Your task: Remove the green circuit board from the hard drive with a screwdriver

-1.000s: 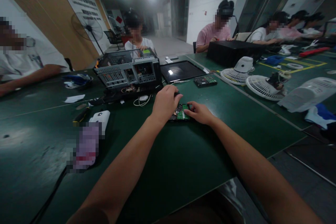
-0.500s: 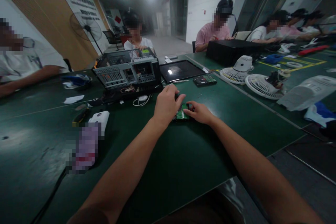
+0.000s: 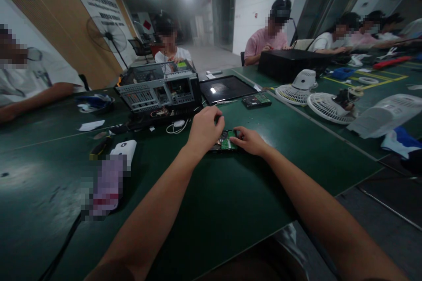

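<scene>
A hard drive (image 3: 228, 141) with a green circuit board lies flat on the green table in front of me. My right hand (image 3: 250, 140) grips its right end between thumb and fingers. Over the drive's left part is my left hand (image 3: 207, 127), its fingers curled together. A small dark bit shows at those fingers, but what they hold is mostly hidden. Beyond my hands lies a second hard drive (image 3: 257, 101), untouched. A thin metal tool (image 3: 226, 102) rests to its left.
An opened computer case (image 3: 158, 92) stands at the back left, with a black panel (image 3: 229, 88) beside it. White fan parts (image 3: 329, 107) lie to the right. A power bank (image 3: 127, 151) and dark-handled pliers (image 3: 101, 147) are at left. Several people sit around the table.
My left hand has shifted slightly left over the drive, uncovering more of its board. My right hand stays at the drive's right end.
</scene>
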Available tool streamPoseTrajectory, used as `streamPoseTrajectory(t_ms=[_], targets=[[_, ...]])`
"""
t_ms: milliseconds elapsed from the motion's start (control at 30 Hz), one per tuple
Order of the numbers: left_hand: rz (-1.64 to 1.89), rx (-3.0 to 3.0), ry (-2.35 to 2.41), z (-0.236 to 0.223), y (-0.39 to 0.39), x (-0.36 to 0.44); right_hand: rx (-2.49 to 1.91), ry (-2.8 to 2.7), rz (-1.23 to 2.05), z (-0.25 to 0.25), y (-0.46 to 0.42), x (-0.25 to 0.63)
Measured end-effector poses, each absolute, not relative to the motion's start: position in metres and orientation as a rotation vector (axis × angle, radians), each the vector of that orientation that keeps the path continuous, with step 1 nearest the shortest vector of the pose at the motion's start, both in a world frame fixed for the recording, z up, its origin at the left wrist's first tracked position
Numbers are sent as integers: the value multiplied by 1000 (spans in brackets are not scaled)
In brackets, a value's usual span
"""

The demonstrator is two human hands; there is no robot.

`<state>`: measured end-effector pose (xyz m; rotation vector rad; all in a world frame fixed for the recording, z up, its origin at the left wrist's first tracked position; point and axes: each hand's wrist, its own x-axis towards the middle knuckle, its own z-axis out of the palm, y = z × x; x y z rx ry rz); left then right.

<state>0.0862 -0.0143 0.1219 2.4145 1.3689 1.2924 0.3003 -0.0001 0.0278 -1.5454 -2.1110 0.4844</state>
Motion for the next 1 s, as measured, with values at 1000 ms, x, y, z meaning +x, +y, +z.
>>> streamPoseTrajectory(t_ms=[1000], targets=[[1253, 2492, 1327, 128, -18, 83, -1163, -2181, 485, 36, -3, 309]])
